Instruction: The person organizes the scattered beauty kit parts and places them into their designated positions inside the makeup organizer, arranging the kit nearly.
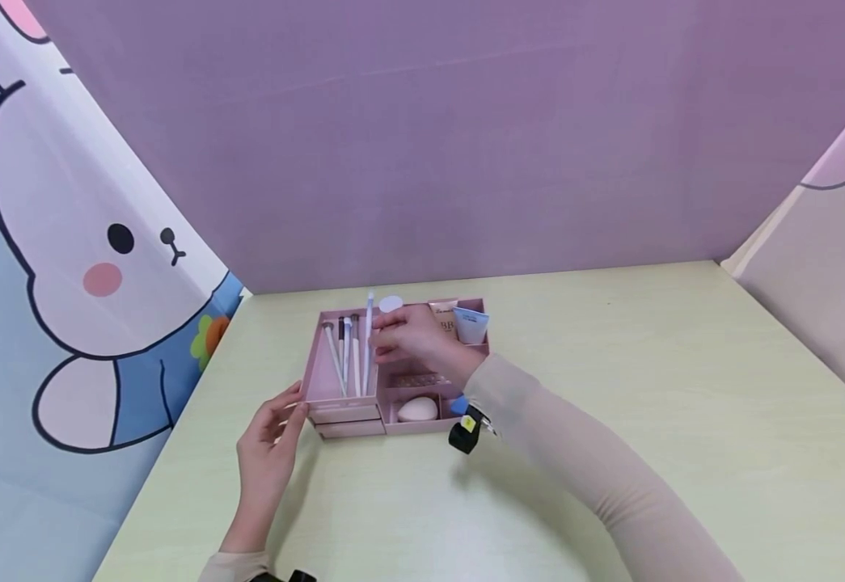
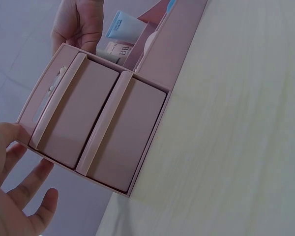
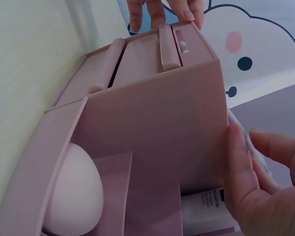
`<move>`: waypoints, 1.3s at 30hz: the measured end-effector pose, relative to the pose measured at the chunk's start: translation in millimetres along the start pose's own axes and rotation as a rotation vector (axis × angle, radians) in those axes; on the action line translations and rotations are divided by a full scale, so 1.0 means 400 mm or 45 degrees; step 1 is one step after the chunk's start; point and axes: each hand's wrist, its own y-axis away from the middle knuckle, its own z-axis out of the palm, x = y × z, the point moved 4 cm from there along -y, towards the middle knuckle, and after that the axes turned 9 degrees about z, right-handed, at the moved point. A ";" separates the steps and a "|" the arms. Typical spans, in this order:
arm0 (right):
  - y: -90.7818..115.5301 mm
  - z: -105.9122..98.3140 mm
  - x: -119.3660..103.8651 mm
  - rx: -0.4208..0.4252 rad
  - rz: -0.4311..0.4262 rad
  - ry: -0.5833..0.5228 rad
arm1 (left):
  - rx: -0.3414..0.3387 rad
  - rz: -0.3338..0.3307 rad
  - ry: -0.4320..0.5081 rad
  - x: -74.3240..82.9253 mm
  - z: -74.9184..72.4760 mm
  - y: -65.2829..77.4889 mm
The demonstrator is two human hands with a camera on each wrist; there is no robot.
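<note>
A pink cosmetics organizer point(image 1: 347, 415) with two front drawers stands on the table. My left hand point(image 1: 269, 449) holds its front left corner, the thumb point(image 2: 7, 132) on the front edge and the other fingers spread along the side. Over the top tray my right hand point(image 1: 422, 335) pinches a slender white makeup brush point(image 1: 368, 347) between thumb and fingers. Several more brushes point(image 1: 345, 360) lie in that tray. A white egg-shaped makeup sponge point(image 3: 73, 191) sits in a front compartment, with tubes point(image 1: 471, 325) standing at the back right.
A round white item point(image 1: 390, 304) shows at the organizer's back edge, partly behind my right hand. Something blue point(image 1: 459, 404) is in the front right compartment, below my right wrist. The pale table point(image 1: 648, 388) meets a purple backdrop point(image 1: 466, 162) behind and a cartoon-print curtain point(image 1: 65, 242) at left.
</note>
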 end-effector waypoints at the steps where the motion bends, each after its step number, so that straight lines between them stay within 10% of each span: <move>1: -0.001 -0.001 0.002 -0.006 -0.004 -0.001 | 0.001 0.001 0.000 0.000 0.000 0.000; 27: 0.036 -0.049 0.019 -0.085 -0.005 -0.008 | -0.005 -0.011 0.009 0.006 -0.003 -0.005; 39: 0.148 -0.211 0.060 -0.222 -0.100 0.415 | -0.233 -0.037 -0.063 0.030 -0.025 -0.031</move>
